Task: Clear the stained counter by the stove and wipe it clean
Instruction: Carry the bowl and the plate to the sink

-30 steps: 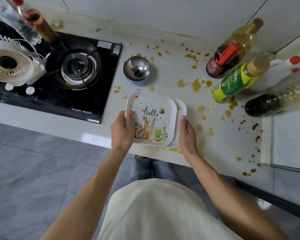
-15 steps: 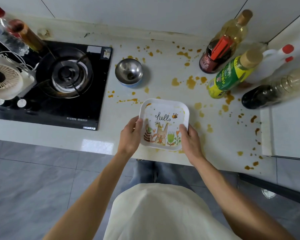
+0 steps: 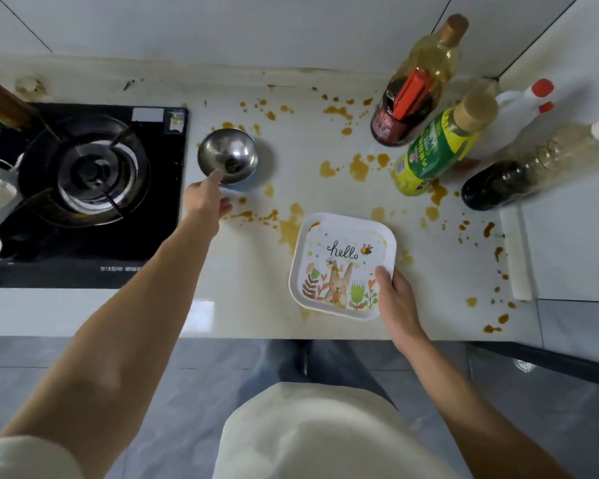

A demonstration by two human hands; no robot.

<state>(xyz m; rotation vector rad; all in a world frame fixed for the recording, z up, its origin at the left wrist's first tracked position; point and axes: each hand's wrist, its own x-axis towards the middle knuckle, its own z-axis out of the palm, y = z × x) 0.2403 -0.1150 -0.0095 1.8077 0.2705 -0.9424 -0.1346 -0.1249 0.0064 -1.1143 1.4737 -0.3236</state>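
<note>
Head view: your right hand (image 3: 396,299) gripped the square printed plate (image 3: 341,264) at centre-right on the glossy, sauce-spattered counter (image 3: 305,140); your left hand (image 3: 206,198), fingers extended, touched the round steel bowl (image 3: 227,156) at centre.

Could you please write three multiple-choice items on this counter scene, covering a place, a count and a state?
1. Where is the steel bowl?
A. on the burner
B. on the counter beside the stove
C. on the plate

2. How many red-capped bottles stand at the far right?
A. none
B. one
C. three

3. What is the right hand doing?
A. gripping the plate
B. hanging idle
C. holding a bottle

Key: 1 B, the bowl sits just right of the stove; 2 C, three red caps show; 3 A, its thumb lies over the plate's rim.
</note>
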